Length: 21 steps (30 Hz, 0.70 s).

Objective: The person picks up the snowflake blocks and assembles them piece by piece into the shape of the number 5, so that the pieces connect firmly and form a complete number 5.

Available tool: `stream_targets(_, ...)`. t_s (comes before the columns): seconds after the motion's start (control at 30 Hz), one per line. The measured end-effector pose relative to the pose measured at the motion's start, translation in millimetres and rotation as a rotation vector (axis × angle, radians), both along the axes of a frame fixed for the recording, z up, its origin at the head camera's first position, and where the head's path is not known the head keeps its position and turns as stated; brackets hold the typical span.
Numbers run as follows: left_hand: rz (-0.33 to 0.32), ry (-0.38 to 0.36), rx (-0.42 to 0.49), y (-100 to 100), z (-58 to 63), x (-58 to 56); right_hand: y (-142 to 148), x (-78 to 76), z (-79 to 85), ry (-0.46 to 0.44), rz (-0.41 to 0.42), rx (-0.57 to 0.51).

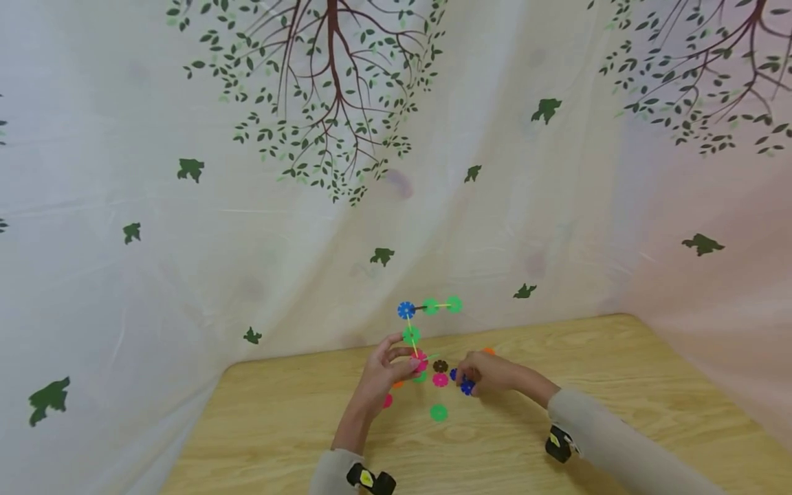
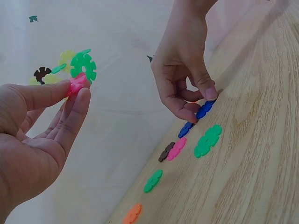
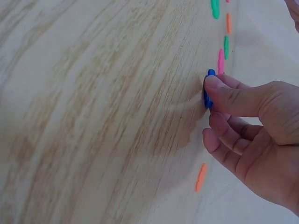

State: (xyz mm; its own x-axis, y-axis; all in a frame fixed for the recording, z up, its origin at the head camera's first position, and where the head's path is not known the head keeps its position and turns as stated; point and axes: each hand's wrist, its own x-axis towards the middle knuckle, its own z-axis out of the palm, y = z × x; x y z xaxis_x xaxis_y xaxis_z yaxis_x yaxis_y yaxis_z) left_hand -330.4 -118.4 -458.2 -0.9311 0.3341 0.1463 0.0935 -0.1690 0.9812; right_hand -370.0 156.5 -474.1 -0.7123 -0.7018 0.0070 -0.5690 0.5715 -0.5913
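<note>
My left hand point(image 1: 376, 378) is raised over the table and pinches a pink notched plastic disc point(image 2: 78, 84) between thumb and fingers. That disc is the lower end of a chain of slotted-together discs, rising through a green disc point(image 1: 411, 335) to a blue disc point(image 1: 405, 310). From there the chain bends right through two more green discs point(image 1: 454, 304), with yellow and dark brown discs seen edge-on between them. Down at the tabletop, my right hand point(image 1: 491, 372) pinches a dark blue disc point(image 3: 208, 91) by thumb and fingertip. Another blue disc point(image 2: 186, 129) lies beside those fingertips.
Loose discs lie on the wooden table point(image 1: 278, 426): a brown disc point(image 1: 440, 366), a pink disc point(image 1: 440, 379), a green disc point(image 1: 438, 412) nearer me, and orange discs point(image 3: 201, 177) to either side. A pale curtain point(image 1: 309, 275) with tree prints hangs behind the table.
</note>
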Motion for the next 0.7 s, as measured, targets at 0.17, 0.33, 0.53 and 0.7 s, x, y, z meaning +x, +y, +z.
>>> stream_targets(0.17,0.0,-0.003,0.003,2.0,-0.2,2.2,3.2,1.5,-4.1,0.008,-0.032,-0.034)
stream_targets(0.33,0.006,-0.006,-0.001,1.9,-1.0,3.1,6.2,1.0,-3.3,0.011,-0.111,-0.078)
stream_targets(0.53,0.032,-0.022,0.006,1.8,-1.5,3.1,6.8,2.4,13.4,-0.049,-0.159,-0.233)
stream_targets(0.7,0.05,-0.039,0.023,3.5,-1.2,2.3,4.9,6.2,33.3,-0.098,-0.169,-0.382)
